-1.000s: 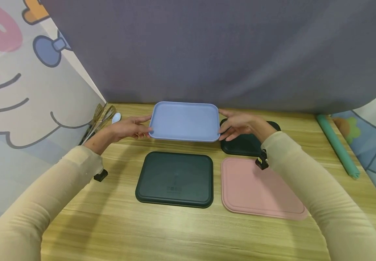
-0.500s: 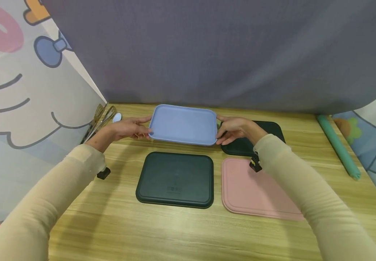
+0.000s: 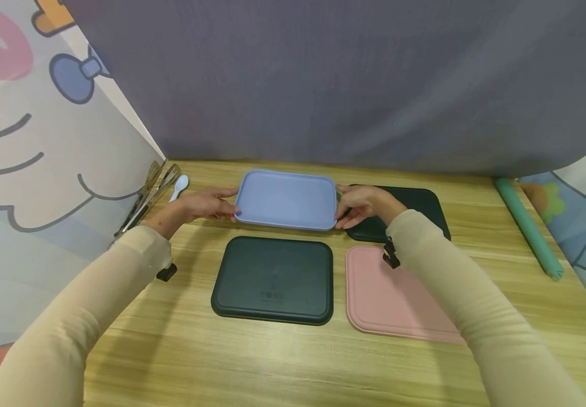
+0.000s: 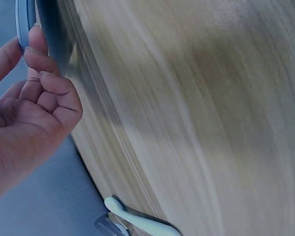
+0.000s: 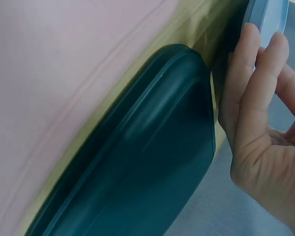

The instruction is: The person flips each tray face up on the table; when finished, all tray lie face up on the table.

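A light blue rectangular tray [image 3: 286, 199] with a raised rim lies level near the back of the table, between both hands. The left hand [image 3: 206, 204] pinches its left short side, thumb on the rim, other fingers curled beneath, as the left wrist view shows. At the opposite short side the right hand [image 3: 364, 203] grips the rim with thumb and fingertips. Whether the tray touches the table cannot be told. Just in front is a dark green tray [image 3: 273, 280]. Another dark green tray [image 3: 417, 203] sits partly behind the right hand and forearm.
A pink tray [image 3: 394, 294] lies front right, partly under the right forearm. Whisk-like utensils [image 3: 145, 198] and a pale blue spoon [image 3: 181, 183] are at the back left. A green roll [image 3: 529, 229] lies along the right side. A grey curtain [image 3: 323, 85] hangs behind.
Both hands have brought the blue tray slightly nearer and lower. Its right end came forward first, then the left. The right hand has shifted a little left. The other trays stay put.
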The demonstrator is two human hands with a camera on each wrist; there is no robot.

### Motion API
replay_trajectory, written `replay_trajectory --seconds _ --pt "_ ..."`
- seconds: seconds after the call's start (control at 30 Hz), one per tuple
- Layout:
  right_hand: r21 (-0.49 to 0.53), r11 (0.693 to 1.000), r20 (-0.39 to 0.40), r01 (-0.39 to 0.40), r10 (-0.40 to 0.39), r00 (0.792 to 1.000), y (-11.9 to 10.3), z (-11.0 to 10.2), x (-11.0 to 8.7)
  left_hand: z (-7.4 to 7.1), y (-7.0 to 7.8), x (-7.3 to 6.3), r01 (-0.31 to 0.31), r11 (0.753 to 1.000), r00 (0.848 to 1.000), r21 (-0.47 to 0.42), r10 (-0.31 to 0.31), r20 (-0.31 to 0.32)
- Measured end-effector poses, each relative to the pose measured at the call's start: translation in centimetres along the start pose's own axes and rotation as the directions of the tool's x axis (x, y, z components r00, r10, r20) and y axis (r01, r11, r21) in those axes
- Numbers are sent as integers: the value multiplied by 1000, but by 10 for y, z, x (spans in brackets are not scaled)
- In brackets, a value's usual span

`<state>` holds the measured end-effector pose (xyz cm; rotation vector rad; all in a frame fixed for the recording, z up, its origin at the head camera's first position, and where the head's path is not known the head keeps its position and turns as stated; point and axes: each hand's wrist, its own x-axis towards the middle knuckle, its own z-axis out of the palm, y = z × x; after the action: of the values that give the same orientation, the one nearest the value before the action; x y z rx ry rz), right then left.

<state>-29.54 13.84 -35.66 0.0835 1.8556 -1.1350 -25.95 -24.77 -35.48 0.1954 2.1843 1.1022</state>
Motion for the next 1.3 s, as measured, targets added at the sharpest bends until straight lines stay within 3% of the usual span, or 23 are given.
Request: replay_trajectory --seconds 0.37,1.3 --pt "2 1000 -8 -20 20 1000 0 6 6 0 -7 3 25 1000 999 18 -26 31" --pt "-117 991 -83 -57 48 995 -7 16 9 4 -15 10 68 998 995 9 -68 66"
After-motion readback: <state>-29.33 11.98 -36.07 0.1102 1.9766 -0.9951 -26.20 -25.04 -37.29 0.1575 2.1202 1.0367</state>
